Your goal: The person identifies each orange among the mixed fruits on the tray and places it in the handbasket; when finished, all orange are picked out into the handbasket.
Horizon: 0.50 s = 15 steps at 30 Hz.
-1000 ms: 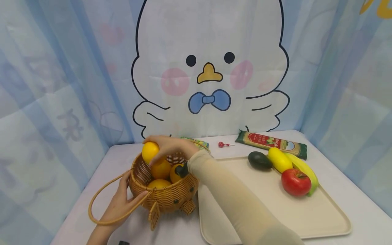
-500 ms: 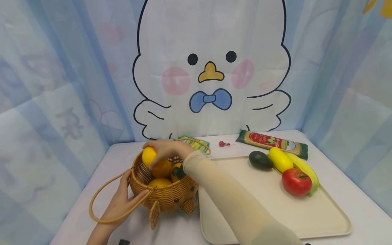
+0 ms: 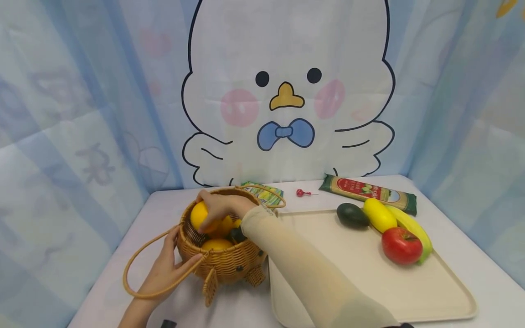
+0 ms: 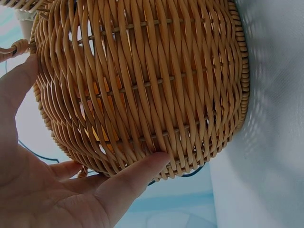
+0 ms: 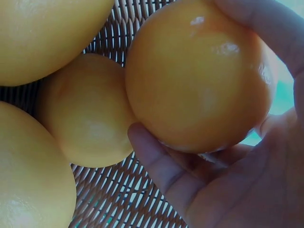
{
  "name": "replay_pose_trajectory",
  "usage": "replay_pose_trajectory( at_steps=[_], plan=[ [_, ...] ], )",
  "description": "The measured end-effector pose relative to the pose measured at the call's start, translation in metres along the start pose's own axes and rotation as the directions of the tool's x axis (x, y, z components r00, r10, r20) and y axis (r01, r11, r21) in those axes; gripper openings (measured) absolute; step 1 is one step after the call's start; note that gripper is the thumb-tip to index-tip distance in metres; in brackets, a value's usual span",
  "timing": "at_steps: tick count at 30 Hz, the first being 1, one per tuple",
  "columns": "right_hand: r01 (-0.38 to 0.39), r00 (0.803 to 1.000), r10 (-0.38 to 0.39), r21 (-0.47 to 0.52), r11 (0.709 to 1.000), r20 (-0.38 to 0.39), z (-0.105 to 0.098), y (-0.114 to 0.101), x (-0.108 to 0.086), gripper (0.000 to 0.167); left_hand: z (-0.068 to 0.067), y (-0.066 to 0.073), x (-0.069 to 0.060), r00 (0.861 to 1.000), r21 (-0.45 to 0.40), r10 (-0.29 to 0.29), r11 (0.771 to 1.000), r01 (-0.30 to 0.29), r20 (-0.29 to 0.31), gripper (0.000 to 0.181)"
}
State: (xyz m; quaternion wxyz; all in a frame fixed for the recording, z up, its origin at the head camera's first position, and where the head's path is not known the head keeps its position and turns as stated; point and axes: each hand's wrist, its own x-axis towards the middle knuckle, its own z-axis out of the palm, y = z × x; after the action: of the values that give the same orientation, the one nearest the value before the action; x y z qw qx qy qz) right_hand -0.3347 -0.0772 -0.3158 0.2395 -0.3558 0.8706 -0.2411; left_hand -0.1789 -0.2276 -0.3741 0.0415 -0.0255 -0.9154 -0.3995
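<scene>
A brown wicker basket [image 3: 223, 266] with looped handles and an animal-like face stands on the table, several orange fruits inside. My left hand [image 3: 160, 273] holds its left side. In the left wrist view, thumb and fingers spread over the weave [image 4: 156, 85]. Reaching in over the far rim, my right hand [image 3: 223, 207] grips an orange [image 3: 198, 215]. The right wrist view shows fingers and thumb curled about this orange [image 5: 197, 78], which touches or nearly touches another orange [image 5: 90, 109]. The right hand and sleeve partly hide the basket's contents in the head view.
Right of the basket lies a beige tray [image 3: 320, 255] with an avocado [image 3: 352, 215], a yellow lemon-like fruit [image 3: 379, 215], a banana [image 3: 414, 230] and a red apple [image 3: 402, 246]. Behind are a green packet [image 3: 264, 193], a lollipop [image 3: 301, 193] and a spaghetti-like pack [image 3: 369, 191].
My right hand has lowered the orange a little deeper into the basket. The left hand keeps its hold on the basket's side. The head view has shifted slightly.
</scene>
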Motion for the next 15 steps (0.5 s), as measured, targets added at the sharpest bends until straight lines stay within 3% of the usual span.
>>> replay_pose_trajectory(
  at_steps=[9, 15],
  plan=[
    [0.007, 1.000, -0.008, -0.123, 0.992, -0.006, 0.005, -0.004, 0.007, 0.078, 0.001, 0.000, 0.000, 1.000, -0.010, -0.009, 1.000, 0.009, 0.010, 0.089],
    [-0.003, 0.999, 0.012, -0.207, 0.978, 0.041, 0.013, -0.011, 0.012, 0.081, 0.001, -0.002, -0.001, 1.000, -0.010, 0.000, 1.000, 0.000, 0.003, 0.089]
  ],
)
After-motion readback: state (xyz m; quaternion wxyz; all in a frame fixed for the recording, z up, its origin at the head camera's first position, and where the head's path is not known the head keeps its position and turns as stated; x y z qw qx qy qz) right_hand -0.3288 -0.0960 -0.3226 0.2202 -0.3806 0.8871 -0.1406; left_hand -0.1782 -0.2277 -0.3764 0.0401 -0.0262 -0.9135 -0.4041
